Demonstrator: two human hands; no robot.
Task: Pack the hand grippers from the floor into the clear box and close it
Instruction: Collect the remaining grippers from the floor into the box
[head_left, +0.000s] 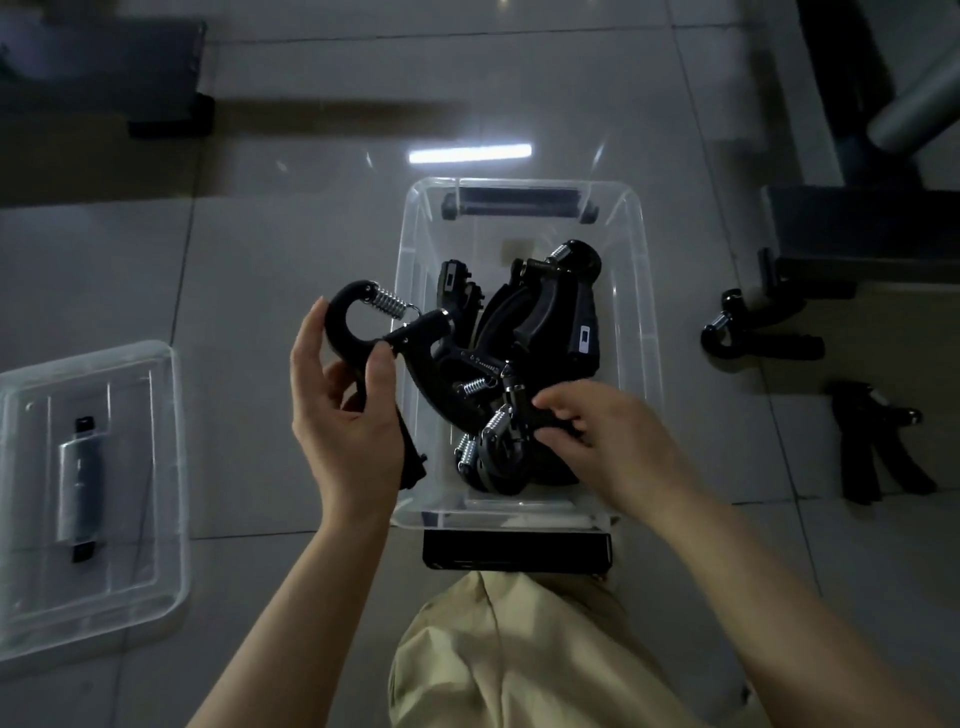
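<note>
Grey glossy floor tiles (291, 249) carry everything, with a strip light mirrored just beyond the clear box (631, 291). That box sits open between the person's forearms, a heap of black hand grippers (545, 312) already piled inside.

One more hand gripper (395, 343) is on its way in. It hangs at the box's left rim, its long axis slanting from the hooked end and chrome spring up on the left, outside the wall, down to the handles that already cross over the rim toward the pile. The left hand (348, 415) holds it, thumb and fingers curled round the hook and the handle below it. To my eye, that hand has only to carry it rightward and down.

The right hand (608, 441) is lower and deeper in the box, fingers bent and pinching at a gripper with a chrome spring (498, 423) near the front wall; I take it to be shifting the heap to make room.

Two grippers remain on the tiles well to the right of the box, one nearer the back (758, 338) and one nearer the front (878, 441), so the right hand is better placed for them. The clear lid (156, 519) lies on the floor to the left, latch side up, apart from the box. Dark furniture feet stand at the far corners, and khaki trousers (519, 654) fill the near edge.
</note>
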